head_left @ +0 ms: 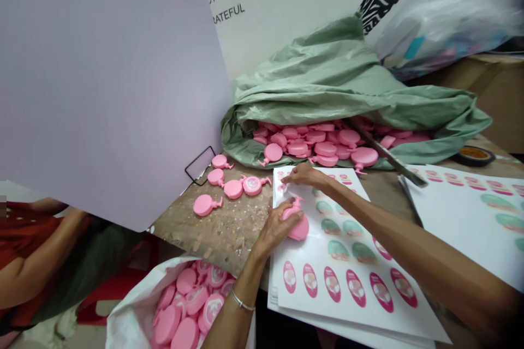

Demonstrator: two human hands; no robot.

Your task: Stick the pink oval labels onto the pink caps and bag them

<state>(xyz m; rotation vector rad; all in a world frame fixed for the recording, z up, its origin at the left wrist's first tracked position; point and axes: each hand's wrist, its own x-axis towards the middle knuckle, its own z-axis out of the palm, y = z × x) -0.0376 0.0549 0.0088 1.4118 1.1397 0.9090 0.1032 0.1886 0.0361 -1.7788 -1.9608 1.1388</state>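
So, L hand is curled round a pink plastic container, fingers wrapped on its smooth round flat body, short spout pointing up & away. It sits right over the label sheet, but can't tell if it's touching. Silver bracelet on that wrist. R hand is reaching to the far-left corner of the sheet, fingers bunched, fingertips down on the glossy white surface. Can't tell if they're pinching a label or just pressing.

Sheet has rows of pink oval labels nearest, green ovals further in. Second label sheet lies to the right.

Left of the hands, 5 loose containers rest on a worn, speckled wooden table, one w/ a label on its face. Near left, a white sack holds a heap of them, several labelled. Far side, crumpled green plastic wrap folds round another pile. Long metal blade lies across its right edge, roll of tape beyond. Big lilac board leans at left, co-worker's arm below it.
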